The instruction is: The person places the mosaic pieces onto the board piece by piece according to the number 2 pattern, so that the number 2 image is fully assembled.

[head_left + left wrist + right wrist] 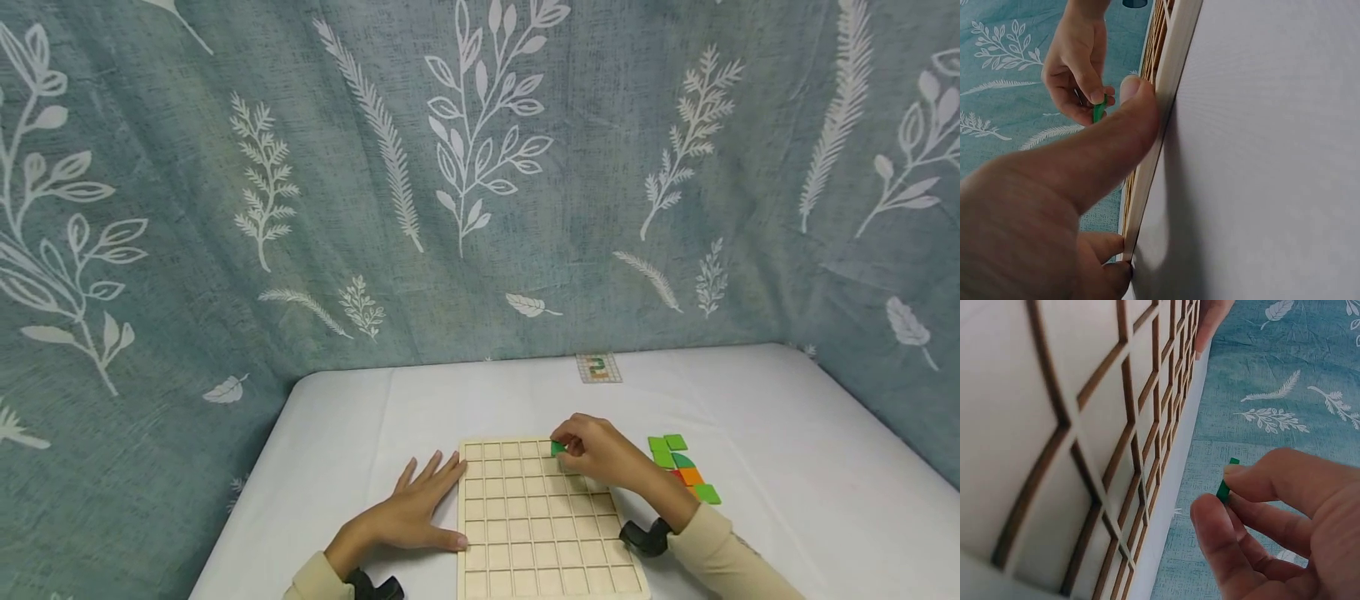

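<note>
A pale wooden grid board (517, 508) with square recesses lies on the white table. My right hand (600, 450) pinches a small green tile (557, 448) between thumb and fingers over the board's far right part. In the right wrist view the green tile (1227, 482) appears edge-on, raised above the grid. My left hand (412, 508) has its fingers spread at the board's left edge. Its thumb (1138, 100) presses on the side of the frame in the left wrist view.
Right of the board lies a cluster of green, orange and red tiles (663, 454), partly hidden behind the right forearm. A small card (598, 368) with a coloured grid pattern lies at the table's far edge. Behind it hangs a blue-green leaf-patterned curtain (480, 292).
</note>
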Available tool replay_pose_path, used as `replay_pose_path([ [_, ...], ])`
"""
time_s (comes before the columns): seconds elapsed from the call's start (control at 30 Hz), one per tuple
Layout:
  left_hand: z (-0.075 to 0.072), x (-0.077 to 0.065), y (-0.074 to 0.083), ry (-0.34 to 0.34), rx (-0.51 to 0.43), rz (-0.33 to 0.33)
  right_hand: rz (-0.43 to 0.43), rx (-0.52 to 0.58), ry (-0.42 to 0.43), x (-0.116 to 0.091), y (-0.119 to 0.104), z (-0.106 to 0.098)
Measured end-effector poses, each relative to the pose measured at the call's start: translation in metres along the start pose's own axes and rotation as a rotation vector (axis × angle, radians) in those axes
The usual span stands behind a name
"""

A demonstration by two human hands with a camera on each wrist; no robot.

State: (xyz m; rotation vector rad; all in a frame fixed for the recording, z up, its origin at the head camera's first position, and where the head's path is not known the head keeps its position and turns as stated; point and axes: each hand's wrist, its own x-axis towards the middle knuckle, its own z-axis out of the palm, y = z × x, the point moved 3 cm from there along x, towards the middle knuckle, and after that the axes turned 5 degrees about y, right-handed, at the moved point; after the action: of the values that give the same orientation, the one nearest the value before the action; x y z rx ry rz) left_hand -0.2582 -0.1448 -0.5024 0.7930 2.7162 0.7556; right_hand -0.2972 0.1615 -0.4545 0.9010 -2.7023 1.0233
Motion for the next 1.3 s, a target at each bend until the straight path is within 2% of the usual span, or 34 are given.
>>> replay_pose_path([
  [0.47, 0.0, 0.0, 0.002, 0.0, 0.022, 0.008, 0.012, 0.01, -0.065, 0.002, 0.005, 0.012],
  [0.8, -0.002, 0.001, 0.003, 0.002, 0.017, -0.001, -0.035, -0.057, -0.074, 0.003, 0.005, 0.017],
  [0.93, -0.002, 0.004, 0.003, 0.003, 0.013, 0.007, -0.026, -0.071, -0.084, 0.004, 0.004, 0.017],
  [1.3, -0.002, 0.004, -0.002, -0.002, 0.012, -0.008, -0.024, -0.037, -0.108, 0.005, 0.005, 0.022],
])
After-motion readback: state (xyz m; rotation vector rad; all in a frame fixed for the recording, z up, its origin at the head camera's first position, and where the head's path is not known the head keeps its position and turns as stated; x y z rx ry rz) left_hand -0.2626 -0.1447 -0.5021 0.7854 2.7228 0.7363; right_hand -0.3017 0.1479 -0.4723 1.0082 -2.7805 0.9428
